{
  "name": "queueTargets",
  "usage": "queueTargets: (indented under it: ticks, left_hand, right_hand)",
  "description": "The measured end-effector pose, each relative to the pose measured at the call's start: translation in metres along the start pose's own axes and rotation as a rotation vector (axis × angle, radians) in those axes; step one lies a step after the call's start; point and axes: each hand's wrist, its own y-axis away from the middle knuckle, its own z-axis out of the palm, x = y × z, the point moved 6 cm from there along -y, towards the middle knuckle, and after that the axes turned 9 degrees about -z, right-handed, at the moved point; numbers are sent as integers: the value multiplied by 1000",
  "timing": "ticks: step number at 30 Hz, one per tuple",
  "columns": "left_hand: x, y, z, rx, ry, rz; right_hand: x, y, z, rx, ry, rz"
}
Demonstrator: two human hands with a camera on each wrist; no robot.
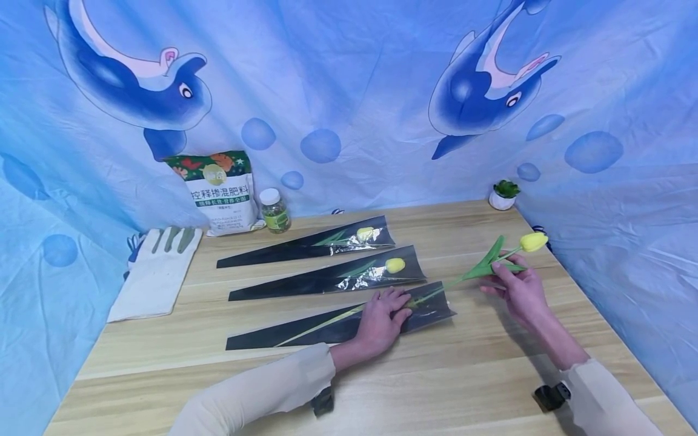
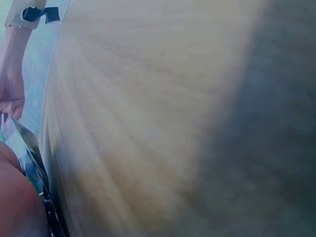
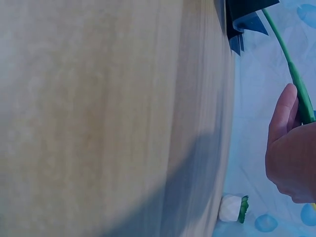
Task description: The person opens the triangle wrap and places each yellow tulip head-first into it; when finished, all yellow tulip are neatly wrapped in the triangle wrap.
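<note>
In the head view my right hand (image 1: pixel 520 290) pinches a yellow artificial tulip (image 1: pixel 533 242) by its stem and green leaves, above the table's right side. Its long stem runs left into the mouth of the front flower sleeve (image 1: pixel 322 327), black with a clear front. Over the middle of that sleeve my left hand (image 1: pixel 378 321) rests, fingers pressing on the film. The right wrist view shows the green stem (image 3: pixel 291 69) rising past the right hand's fingers (image 3: pixel 284 108). Only part of the left hand (image 2: pixel 19 207) appears in the left wrist view, beside the sleeve's edge.
Behind lie a middle sleeve (image 1: pixel 289 287) and a back sleeve (image 1: pixel 272 249), each with a yellow tulip inside. White gloves (image 1: pixel 158 278), a fertilizer bag (image 1: pixel 218 200) and a capped jar (image 1: pixel 275 212) are at the left. A small potted succulent (image 1: pixel 503 195) stands at the back right.
</note>
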Motion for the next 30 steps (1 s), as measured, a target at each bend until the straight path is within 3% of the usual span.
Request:
queueTargets:
  ticks: [10,19,30]
  left_hand:
    - [1,0,-1,8,12,13]
    - [3,-2,1,-11,7,4]
    - [6,-3,4,-13,17,8]
  right_hand:
    - [5,8,3,-42,-8,9]
    - [13,18,10,-4,18,50]
    - [17,25,19,-81,44,30]
